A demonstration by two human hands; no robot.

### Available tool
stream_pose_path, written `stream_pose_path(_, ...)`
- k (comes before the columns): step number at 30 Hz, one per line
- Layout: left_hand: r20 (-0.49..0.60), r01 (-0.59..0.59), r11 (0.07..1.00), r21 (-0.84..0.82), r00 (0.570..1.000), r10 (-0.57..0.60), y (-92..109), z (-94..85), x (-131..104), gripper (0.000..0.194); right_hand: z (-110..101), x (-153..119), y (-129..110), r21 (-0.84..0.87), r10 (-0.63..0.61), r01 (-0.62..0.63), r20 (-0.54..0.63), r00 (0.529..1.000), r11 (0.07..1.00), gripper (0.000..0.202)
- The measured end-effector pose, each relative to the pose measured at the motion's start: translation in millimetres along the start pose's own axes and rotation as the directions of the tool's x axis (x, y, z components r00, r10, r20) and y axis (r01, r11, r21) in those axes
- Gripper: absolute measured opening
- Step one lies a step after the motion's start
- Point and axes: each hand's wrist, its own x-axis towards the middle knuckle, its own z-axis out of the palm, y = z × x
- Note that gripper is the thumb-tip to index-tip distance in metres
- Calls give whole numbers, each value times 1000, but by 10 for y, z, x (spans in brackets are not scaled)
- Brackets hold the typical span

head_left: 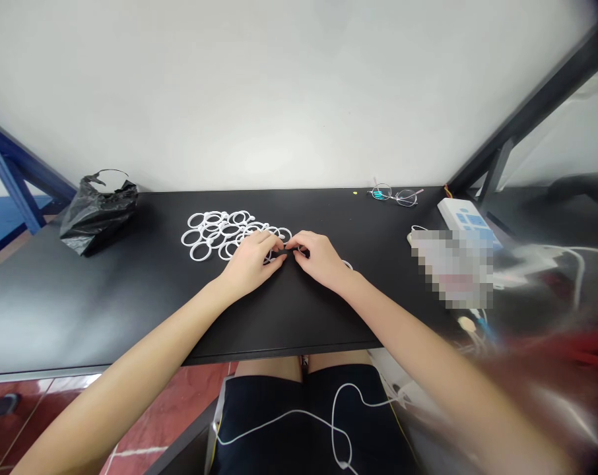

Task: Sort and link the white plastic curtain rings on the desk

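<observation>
Two bare hands meet over a black tabletop (pixel 299 316), close to its middle. Left hand (pixel 252 261) comes in from the lower left, right hand (pixel 323 258) from the lower right; fingertips nearly meet, thumbs nearest the body. On both, thumb and forefinger curve in toward each other, with only a narrow gap. A thin, pale curve shows inside the right-hand fingers; bits of white show under the left. Cannot tell whether either hand grips a ring or merely covers one; the fingers hide the contact.

White rings (pixel 210 241) lie in a loose, overlapping cluster to the left of and beyond the hands, several with small knobs on the rim. The cluster's near right edge runs under the left hand. Part of one more pale ring (pixel 348 264) shows just beside the right wrist, mostly hidden.

Far left: a crumpled black plastic bag (pixel 101 214), handle loop up. Back edge, right of centre: thin-framed eyeglasses (pixel 393 196), arms unfolded, a small yellow fleck (pixel 355 192) just beside. Right end: white box with blue print (pixel 466 221), next to a pixelated item (pixel 455 269), unreadable. White wall (pixel 279 99) behind.

Below the front edge: dark shorts (pixel 269 435), a white cable (pixel 299 411) looping across the lap, red floor tiles (pixel 180 402).
</observation>
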Motion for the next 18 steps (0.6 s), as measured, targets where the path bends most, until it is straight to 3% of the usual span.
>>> stream_pose_path(18, 58, -4, 1000, 18, 998, 3, 18, 6, 6, 5, -9, -4, -15, 30, -29, 29, -10, 1000, 999, 34)
